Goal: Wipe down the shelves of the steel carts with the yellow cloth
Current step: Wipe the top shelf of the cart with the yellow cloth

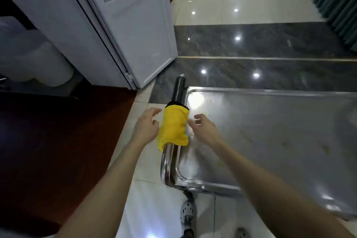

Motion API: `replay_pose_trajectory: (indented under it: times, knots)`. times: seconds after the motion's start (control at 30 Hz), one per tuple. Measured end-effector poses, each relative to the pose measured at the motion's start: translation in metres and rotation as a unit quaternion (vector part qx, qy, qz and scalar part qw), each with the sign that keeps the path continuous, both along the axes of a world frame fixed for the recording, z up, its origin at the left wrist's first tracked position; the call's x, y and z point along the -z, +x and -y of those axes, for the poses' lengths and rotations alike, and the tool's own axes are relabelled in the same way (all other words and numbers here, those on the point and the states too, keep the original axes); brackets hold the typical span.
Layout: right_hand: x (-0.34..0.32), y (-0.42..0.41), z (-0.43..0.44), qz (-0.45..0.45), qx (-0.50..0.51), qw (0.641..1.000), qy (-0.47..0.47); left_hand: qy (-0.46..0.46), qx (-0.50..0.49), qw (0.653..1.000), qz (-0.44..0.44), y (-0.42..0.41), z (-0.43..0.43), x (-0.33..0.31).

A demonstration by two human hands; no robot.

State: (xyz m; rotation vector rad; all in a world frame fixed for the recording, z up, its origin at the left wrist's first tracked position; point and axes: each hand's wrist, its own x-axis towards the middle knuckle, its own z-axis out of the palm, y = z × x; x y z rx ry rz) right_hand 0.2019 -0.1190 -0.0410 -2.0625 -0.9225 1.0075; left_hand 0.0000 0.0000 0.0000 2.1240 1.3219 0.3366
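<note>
Shiny steel cart shelf (270,141): empty, spread left hand (146,124) and right hand (203,128) flank crumpled yellow cloth (174,127); best gather it whole

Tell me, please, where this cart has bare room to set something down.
The top shelf is bare across, inside its raised rim, only stained. The handle is crowded: the yellow cloth drapes it, between left hand and right hand.

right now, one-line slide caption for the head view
Left hand and right hand flank the yellow cloth draped over the steel cart's handle.
</note>
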Motion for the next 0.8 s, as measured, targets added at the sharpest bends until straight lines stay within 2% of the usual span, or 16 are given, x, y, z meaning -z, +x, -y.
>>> replay_pose_trajectory:
  times: [0.13, 0.23, 0.27, 0.43, 0.53, 0.67, 0.8]
  knots:
    - [0.004, -0.007, -0.041, -0.146, 0.111, 0.981, -0.064, -0.142, 0.050, 0.989, 0.002, 0.023, -0.048, 0.007]
    - [0.007, -0.006, -0.054, -0.314, 0.207, 0.925, -0.045, -0.225, 0.101, 0.969, 0.012, 0.036, -0.068, 0.023]
    - [0.006, -0.006, -0.054, -0.344, 0.226, 0.911, -0.039, -0.236, 0.118, 0.964, 0.006, 0.037, -0.072, 0.027]
    - [0.011, 0.003, -0.050, -0.357, 0.239, 0.903, -0.027, -0.247, 0.147, 0.956, -0.055, 0.031, -0.086, 0.039]
    - [-0.001, 0.011, -0.046, -0.294, 0.187, 0.937, 0.020, -0.199, 0.155, 0.965, -0.072, 0.024, -0.087, 0.031]
    - [-0.029, 0.017, -0.034, -0.104, 0.111, 0.984, 0.090, -0.142, 0.138, 0.980, -0.003, 0.014, -0.074, -0.001]
    - [-0.054, 0.025, -0.007, 0.019, 0.071, 0.985, 0.154, -0.088, 0.146, 0.983, 0.066, 0.010, -0.048, -0.041]
